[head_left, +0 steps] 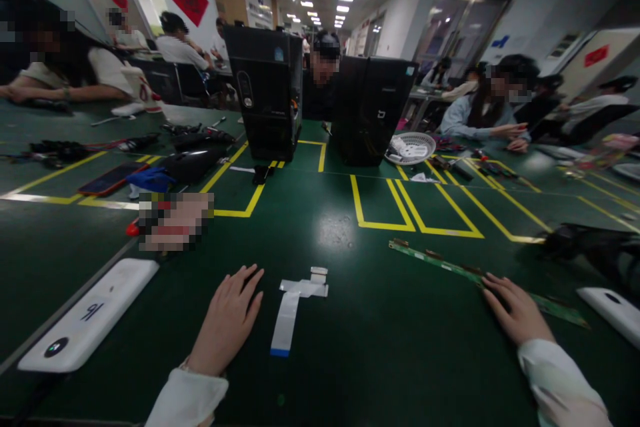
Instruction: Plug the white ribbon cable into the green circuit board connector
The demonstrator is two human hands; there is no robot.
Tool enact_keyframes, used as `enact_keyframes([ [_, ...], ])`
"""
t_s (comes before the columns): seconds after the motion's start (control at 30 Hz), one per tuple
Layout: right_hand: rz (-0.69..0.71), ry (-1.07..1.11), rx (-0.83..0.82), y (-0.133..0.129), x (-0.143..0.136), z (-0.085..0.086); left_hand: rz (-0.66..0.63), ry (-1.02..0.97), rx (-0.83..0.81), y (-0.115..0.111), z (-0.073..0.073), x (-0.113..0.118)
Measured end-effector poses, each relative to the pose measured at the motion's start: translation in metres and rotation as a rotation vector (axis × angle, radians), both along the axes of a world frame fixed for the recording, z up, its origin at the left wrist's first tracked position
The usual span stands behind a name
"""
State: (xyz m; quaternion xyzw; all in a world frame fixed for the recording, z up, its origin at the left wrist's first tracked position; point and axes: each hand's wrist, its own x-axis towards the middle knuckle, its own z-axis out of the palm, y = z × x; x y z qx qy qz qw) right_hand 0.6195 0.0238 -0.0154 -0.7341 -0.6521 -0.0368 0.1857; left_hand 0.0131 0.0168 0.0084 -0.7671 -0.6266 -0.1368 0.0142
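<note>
A white flat ribbon cable (295, 303) with a blue-tipped end lies flat on the green table (380, 347), its blue end toward the person and its folded, T-shaped head farther away. Just to its left the left hand (227, 323) rests palm down, fingers spread and holding nothing, near the cable but apart from it. To the right, well apart from the cable, a long narrow green circuit strip (450, 267) lies at a slant; the right hand (515, 310) is laid on it, fingers extended and pressing on it rather than closed around it.

Judging from this, the strip is best kept flat under light, even pressure, since so thin a board probably bends easily, and the cable is best lifted by its stiffened ends, not creased.

Farther out lie a white device (87, 323) at the left, yellow floor-style tape lines (385, 223), two black computer towers (270, 90), and a white basket (413, 147).
</note>
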Motion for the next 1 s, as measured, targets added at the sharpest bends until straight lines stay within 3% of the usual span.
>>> enact_keyframes([
  [0.1,-0.119,-0.007,0.018,-0.012,0.005,0.004,0.003,-0.004,-0.014,0.0,0.002,0.0],
  [0.23,-0.544,-0.009,-0.08,-0.026,0.017,0.007,0.01,-0.007,-0.02,0.0,0.003,0.001],
  [0.33,-0.677,0.022,-0.081,-0.032,0.029,0.002,0.0,-0.008,-0.013,0.001,0.003,0.001],
  [0.47,-0.592,-0.006,-0.078,-0.03,0.038,-0.003,0.002,-0.004,-0.006,0.0,0.002,0.002],
  [0.67,-0.523,-0.075,-0.179,-0.013,0.025,0.006,-0.015,0.006,0.006,0.001,-0.001,0.0],
  [1.0,-0.264,-0.189,-0.021,0.027,-0.02,0.003,-0.013,0.006,0.011,0.002,-0.001,0.0],
])
